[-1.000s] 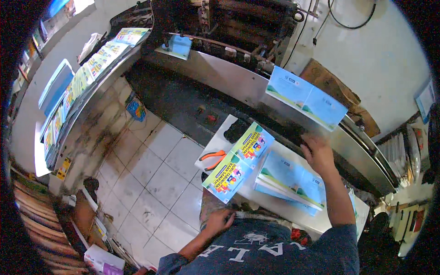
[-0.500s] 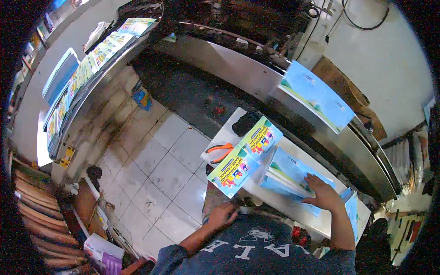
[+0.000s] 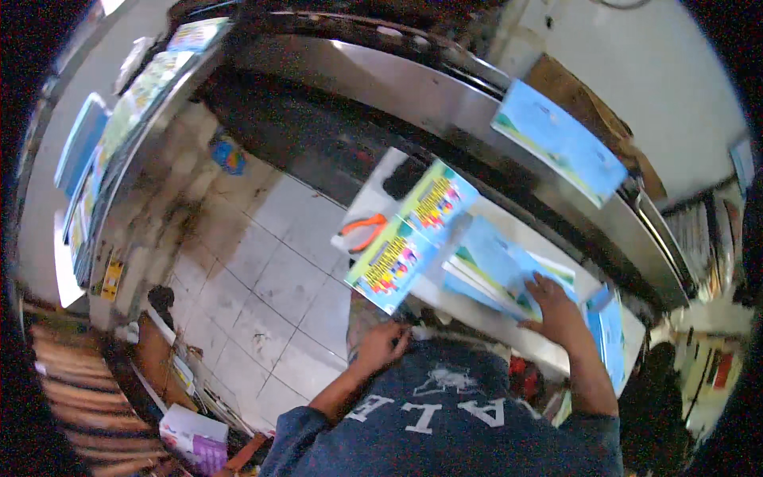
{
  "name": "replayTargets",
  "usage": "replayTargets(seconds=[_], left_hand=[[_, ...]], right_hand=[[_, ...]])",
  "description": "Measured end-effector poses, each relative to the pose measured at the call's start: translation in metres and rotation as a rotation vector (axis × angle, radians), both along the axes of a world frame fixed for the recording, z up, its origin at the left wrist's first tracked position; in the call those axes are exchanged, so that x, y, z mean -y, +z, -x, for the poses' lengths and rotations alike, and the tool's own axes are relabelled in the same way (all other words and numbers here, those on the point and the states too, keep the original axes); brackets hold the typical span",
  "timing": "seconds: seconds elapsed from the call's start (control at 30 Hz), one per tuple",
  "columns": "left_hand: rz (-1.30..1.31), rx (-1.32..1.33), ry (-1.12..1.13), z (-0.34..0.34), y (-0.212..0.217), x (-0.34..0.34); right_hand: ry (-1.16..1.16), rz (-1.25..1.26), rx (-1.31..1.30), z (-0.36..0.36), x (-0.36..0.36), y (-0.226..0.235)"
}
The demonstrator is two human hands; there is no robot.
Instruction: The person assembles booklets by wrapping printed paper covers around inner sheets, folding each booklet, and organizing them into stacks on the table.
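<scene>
My right hand (image 3: 552,308) rests on a pile of light blue booklets (image 3: 493,256) with green edges, its thumb and fingers spread. The pile is loosely fanned on a long white bench (image 3: 630,327). Left of it lies a bright yellow, green and blue printed cover (image 3: 401,238), spread flat with its left end past the bench edge. Beside that cover sit orange-handled pliers (image 3: 364,233). My left hand (image 3: 385,343) hangs near my lap, fingers curled, with nothing visible in them. More blue booklets (image 3: 608,334) stand at the bench's right end.
Beyond the bench runs a curved metal ledge (image 3: 445,91), with an open blue cover (image 3: 560,143) lying over it. Stacks of printed sheets (image 3: 131,131) line a ledge at the far left. Below are a tiled floor (image 3: 278,294) and a white-and-purple box (image 3: 195,439).
The whole view has shifted, so the bench and its contents appear higher and further left. My right hand stays on the blue pile; my left hand stays near my lap, fingers more curled.
</scene>
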State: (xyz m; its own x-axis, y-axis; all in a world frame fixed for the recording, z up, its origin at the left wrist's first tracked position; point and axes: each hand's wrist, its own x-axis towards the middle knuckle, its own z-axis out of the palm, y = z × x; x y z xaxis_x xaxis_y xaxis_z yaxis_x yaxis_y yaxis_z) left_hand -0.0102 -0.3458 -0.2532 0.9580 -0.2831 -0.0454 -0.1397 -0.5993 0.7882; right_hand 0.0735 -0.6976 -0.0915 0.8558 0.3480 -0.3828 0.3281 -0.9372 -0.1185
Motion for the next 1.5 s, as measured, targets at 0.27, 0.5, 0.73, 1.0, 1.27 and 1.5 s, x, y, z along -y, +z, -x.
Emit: replayTargets(seconds=[0.27,0.5,0.73,1.0,1.27,1.5], left_hand=[[0.009,0.141,0.008,-0.009,-0.004,0.008],[-0.058,-0.025,-0.050,0.008,0.020,0.006],[0.092,0.028,-0.083,0.027,0.022,0.008],[0.197,0.067,-0.106,0.032,0.052,0.016],[0.601,1.065,-0.316,-0.009,0.337,-0.007],[0.866,1.080,-1.114,-0.005,0.401,0.007]], right_hand=[[-0.106,-0.266,0.019,-0.044,0.011,0.030],[-0.105,-0.342,0.014,-0.061,0.000,0.021],[-0.144,-0.828,0.296,-0.003,-0.046,0.019],[-0.070,-0.990,0.048,0.049,-0.086,0.033],[0.016,-1.211,0.383,0.024,-0.071,0.068],[0.135,-1.221,0.439,0.030,-0.079,0.076]])
